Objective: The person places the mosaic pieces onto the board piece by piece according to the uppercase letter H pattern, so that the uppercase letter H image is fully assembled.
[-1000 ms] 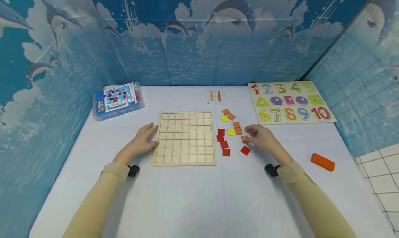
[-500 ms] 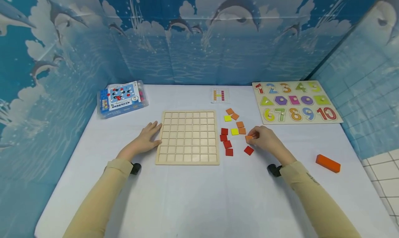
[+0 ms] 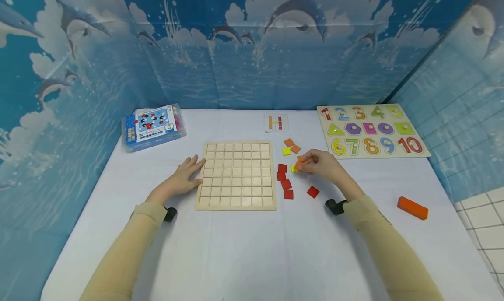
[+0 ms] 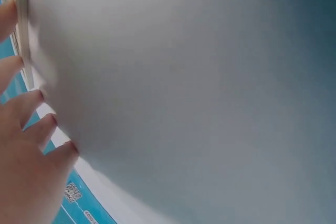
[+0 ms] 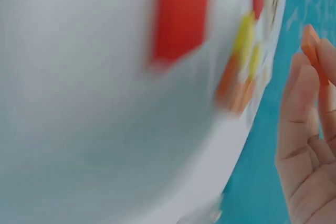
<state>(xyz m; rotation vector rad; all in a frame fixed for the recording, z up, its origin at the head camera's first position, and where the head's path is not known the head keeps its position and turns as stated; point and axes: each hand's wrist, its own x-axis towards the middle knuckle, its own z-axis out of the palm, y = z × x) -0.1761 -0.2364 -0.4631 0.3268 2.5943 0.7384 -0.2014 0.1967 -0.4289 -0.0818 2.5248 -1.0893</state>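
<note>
My right hand (image 3: 323,166) pinches an orange square tile (image 5: 311,48) between thumb and fingers, raised over the loose tiles. In the head view this tile overlaps a yellow tile (image 3: 293,169), and the hand hides part of another orange one. My left hand (image 3: 182,178) has its fingers spread, its fingertips at the left edge of the wooden grid board (image 3: 236,208). Several red tiles (image 3: 282,168) line up by the board's right edge, with one red tile (image 3: 313,191) apart, nearer the right wrist. Farther back lie two orange tiles (image 3: 289,142) beside a yellow tile (image 3: 286,151).
A pattern card (image 3: 277,123) lies behind the tiles. At the back right is a number and shape puzzle board (image 3: 372,130); at the back left, a clear plastic box with a blue label (image 3: 153,127). An orange block (image 3: 412,208) lies right of the right arm.
My right hand reached an orange tile at the right of the group, pinched it, and lifted it left and away from me. My left hand stays at the board's edge.
</note>
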